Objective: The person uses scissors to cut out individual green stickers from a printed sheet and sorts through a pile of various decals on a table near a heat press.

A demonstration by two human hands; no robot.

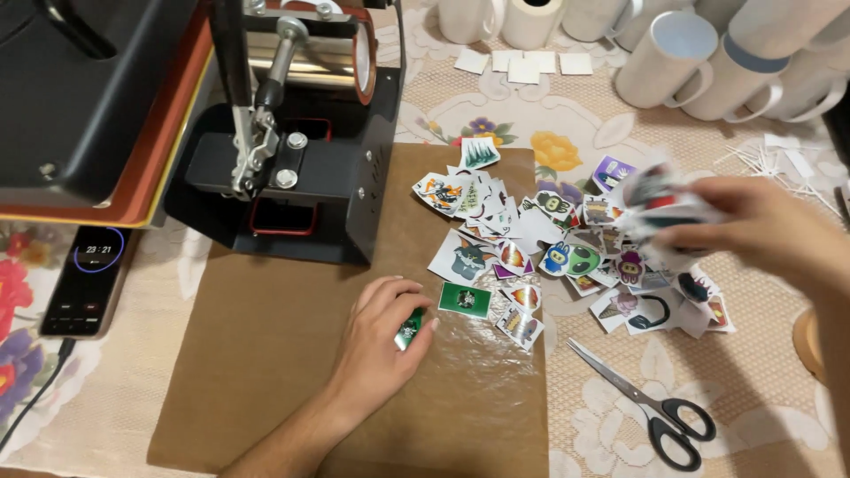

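Note:
My left hand [382,332] rests on a brown paper sheet [266,354] and pinches a small green sticker [409,328] between thumb and fingers. Just right of it lies another green sticker [465,299] on a clear plastic film [482,372]. My right hand [766,232] hovers over a scattered pile of cut-out cartoon stickers [549,239] and holds a blurred bunch of stickers [662,205] above the pile.
A black mug heat press [301,133] stands at the upper left beside a flat press platen [80,97]. A phone [88,279] lies at the left. Scissors [646,403] lie at the lower right. Several white mugs [673,53] stand along the far edge.

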